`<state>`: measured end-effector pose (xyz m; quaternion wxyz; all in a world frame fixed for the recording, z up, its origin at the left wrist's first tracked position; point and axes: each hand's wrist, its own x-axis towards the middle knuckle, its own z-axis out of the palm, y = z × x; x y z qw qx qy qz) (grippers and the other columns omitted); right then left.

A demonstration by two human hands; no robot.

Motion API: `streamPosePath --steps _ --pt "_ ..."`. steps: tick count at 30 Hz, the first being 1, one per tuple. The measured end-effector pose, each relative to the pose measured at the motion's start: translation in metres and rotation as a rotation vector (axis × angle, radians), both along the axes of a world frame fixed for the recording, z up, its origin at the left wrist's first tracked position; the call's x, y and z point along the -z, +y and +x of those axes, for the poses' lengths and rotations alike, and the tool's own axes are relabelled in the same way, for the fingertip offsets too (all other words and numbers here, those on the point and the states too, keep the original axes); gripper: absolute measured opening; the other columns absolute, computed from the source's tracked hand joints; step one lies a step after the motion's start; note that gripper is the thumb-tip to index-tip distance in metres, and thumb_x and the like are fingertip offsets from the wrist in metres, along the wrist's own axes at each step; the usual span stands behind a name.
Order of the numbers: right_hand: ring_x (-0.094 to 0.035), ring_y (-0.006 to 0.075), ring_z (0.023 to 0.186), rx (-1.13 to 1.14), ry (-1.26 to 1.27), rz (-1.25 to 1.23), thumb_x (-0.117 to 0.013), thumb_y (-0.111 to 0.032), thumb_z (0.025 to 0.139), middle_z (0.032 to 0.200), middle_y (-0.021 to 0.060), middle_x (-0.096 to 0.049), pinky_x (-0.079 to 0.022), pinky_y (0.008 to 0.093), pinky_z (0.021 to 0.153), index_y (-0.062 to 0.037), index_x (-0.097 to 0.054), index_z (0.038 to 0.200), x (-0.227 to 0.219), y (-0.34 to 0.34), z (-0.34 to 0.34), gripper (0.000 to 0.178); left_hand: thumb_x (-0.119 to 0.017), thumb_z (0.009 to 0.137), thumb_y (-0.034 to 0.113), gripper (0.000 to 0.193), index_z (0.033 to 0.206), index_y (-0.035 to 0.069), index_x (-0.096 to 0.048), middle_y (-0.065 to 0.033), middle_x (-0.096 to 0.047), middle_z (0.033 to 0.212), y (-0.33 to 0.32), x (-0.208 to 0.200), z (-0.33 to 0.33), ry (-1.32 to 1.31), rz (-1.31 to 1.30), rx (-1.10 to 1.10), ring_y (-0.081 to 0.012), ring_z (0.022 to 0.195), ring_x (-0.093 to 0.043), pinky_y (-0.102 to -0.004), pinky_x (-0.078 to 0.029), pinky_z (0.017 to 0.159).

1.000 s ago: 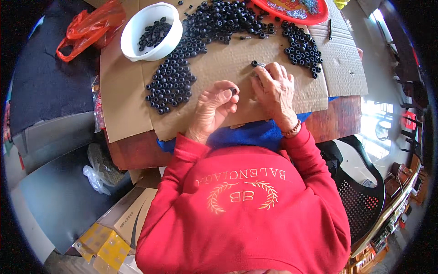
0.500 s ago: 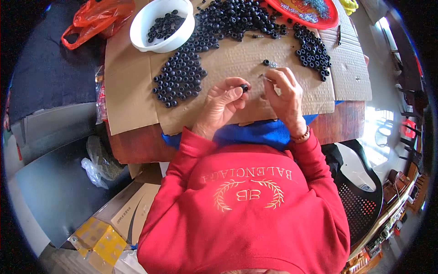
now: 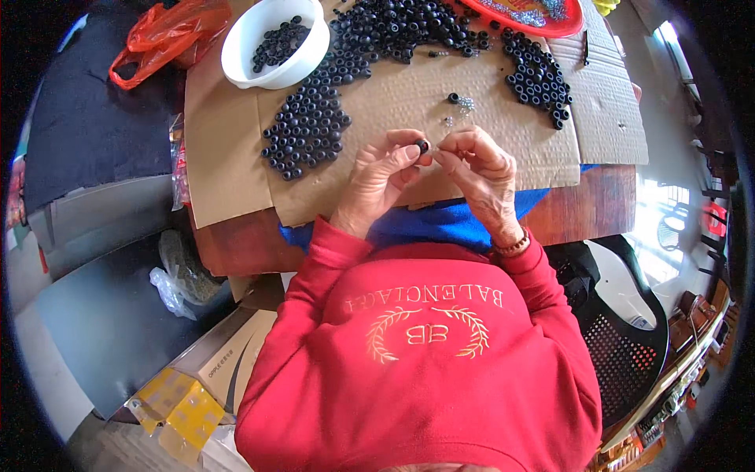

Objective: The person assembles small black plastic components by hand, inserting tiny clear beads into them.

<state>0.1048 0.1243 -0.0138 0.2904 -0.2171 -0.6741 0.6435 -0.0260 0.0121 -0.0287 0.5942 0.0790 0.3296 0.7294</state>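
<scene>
My left hand (image 3: 376, 179) pinches a small black ring-shaped piece (image 3: 423, 146) between thumb and fingers, its hole showing. Right beside it, my right hand (image 3: 483, 175) has thumb and forefinger pressed together on something tiny and pale, too small to name, held against the black piece. Just beyond my fingers, a little cluster of clear, silvery bits (image 3: 465, 105) lies on the cardboard (image 3: 393, 102) next to one loose black piece (image 3: 453, 98). Many like it spread out in a left group (image 3: 307, 130), a far heap (image 3: 401, 30) and a right group (image 3: 539, 79).
A white bowl (image 3: 313, 57) with black pieces in it stands at the far left of the cardboard. At the far right is a red tray (image 3: 572, 23) of clear bits. An orange-red plastic bag (image 3: 177, 31) lies left; a black chair (image 3: 625, 354) stands right of me.
My right hand has come left and down from near the clear bits to the black piece in my left hand. The left hand keeps its hold.
</scene>
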Motion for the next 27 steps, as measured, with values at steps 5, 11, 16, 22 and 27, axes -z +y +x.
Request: streamPosePath --steps 5,11,16,22,27 --pt "-0.048 0.0068 0.071 -0.018 0.04 0.022 -0.061 0.007 0.077 0.081 0.0015 -0.054 -0.038 0.0196 0.063 -0.0017 -0.058 0.082 0.0 -0.002 0.002 0.01 -0.059 0.084 0.005 0.021 0.104 0.002 -0.058 -0.0059 -0.064 0.089 0.002 -0.004 0.005 0.057 -0.066 0.002 -0.0141 0.081 -0.063 -0.0219 -0.051 0.062" --pt "-0.047 0.005 0.07 -0.128 0.026 0.018 -0.063 0.005 0.077 0.075 -0.0013 -0.052 -0.037 0.0186 0.061 -0.0026 -0.056 0.078 -0.004 0.001 0.006 0.01 -0.062 0.082 0.006 0.018 0.1 0.002 -0.06 -0.0061 -0.064 0.086 0.0 -0.006 0.006 0.126 -0.103 0.013 -0.013 0.077 -0.062 -0.0223 -0.05 0.063" --pt "-0.045 0.0033 0.066 -0.325 -0.063 -0.477 -0.067 0.002 0.075 0.07 -0.0033 -0.048 -0.036 0.0174 0.058 -0.0053 -0.05 0.073 -0.025 0.004 0.017 0.019 -0.066 0.077 0.006 0.018 0.094 0.001 -0.061 -0.0074 -0.064 0.081 -0.007 -0.012 0.003 0.254 -0.249 0.235 -0.0156 0.069 -0.062 -0.0259 -0.052 0.063" --pt "-0.046 0.004 0.065 -0.47 -0.018 -0.682 -0.066 0.001 0.076 0.072 -0.0022 -0.051 -0.036 0.0178 0.058 -0.0054 -0.05 0.075 -0.025 0.01 0.024 0.018 -0.061 0.082 0.006 0.014 0.095 0.0 -0.059 -0.0079 -0.063 0.08 -0.005 -0.011 0.012 -0.008 0.028 0.322 -0.0132 0.065 -0.06 -0.0226 -0.05 0.058" --pt "-0.048 0.0051 0.073 -0.332 -0.13 -0.28 -0.064 -0.006 0.08 0.077 -0.0022 -0.052 -0.039 0.0213 0.062 -0.0047 -0.054 0.082 -0.038 0.018 0.01 0.01 -0.06 0.084 0.007 0.016 0.099 0.002 -0.057 -0.0086 -0.063 0.084 0.001 0.006 0.008 -0.221 0.121 0.168 -0.0131 0.066 -0.06 -0.0234 -0.051 0.06"
